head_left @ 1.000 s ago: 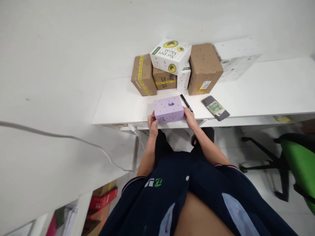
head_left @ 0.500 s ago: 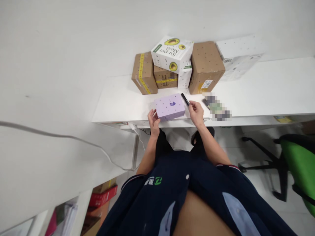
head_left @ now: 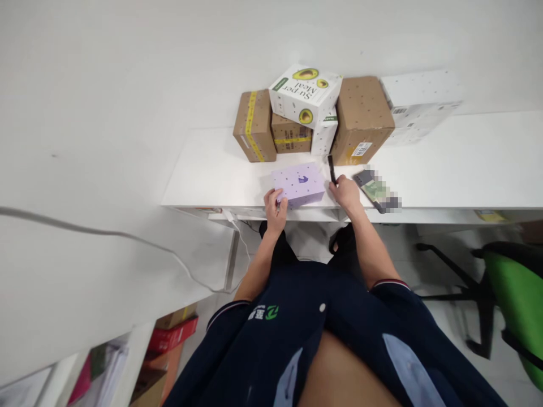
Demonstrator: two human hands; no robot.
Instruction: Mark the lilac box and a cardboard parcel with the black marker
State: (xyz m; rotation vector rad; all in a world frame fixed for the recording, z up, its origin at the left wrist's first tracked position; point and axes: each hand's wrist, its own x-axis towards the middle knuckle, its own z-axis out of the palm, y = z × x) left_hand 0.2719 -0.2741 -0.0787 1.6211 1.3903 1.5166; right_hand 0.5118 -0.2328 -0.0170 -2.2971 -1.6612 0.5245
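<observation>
A white table (head_left: 445, 169) stands against a white wall, and a row of closed boxes lines its far edge. From the left these are a brown box with yellow tape (head_left: 253, 125) standing on its side, a smaller taped brown box (head_left: 292, 135) with a white avocado-printed box (head_left: 305, 94) resting tilted on top of it, a narrow white box (head_left: 324, 135) beneath that one's right end, a large brown box with a shipping label (head_left: 365, 118), and a white box (head_left: 418, 104) further right. All are shut, so their contents cannot be told. A lilac box (head_left: 299, 183) lies flat near the front edge of the table, lid closed, just in front of the row and apart from it. The left hand (head_left: 275, 204) is curled against the lilac box's near left corner, fingers bent on its edge. The right hand (head_left: 347, 191) rests on the table just right of the lilac box and grasps the near end of a black pen (head_left: 331, 168), which points away toward the large brown box. A phone (head_left: 375, 189) lies flat just right of that hand, partly blurred. Below the table edge, a white cable (head_left: 127, 240) trails to the left, a green chair (head_left: 515, 294) stands at the right, and shelves with red and brown items (head_left: 169, 339) show at lower left.
</observation>
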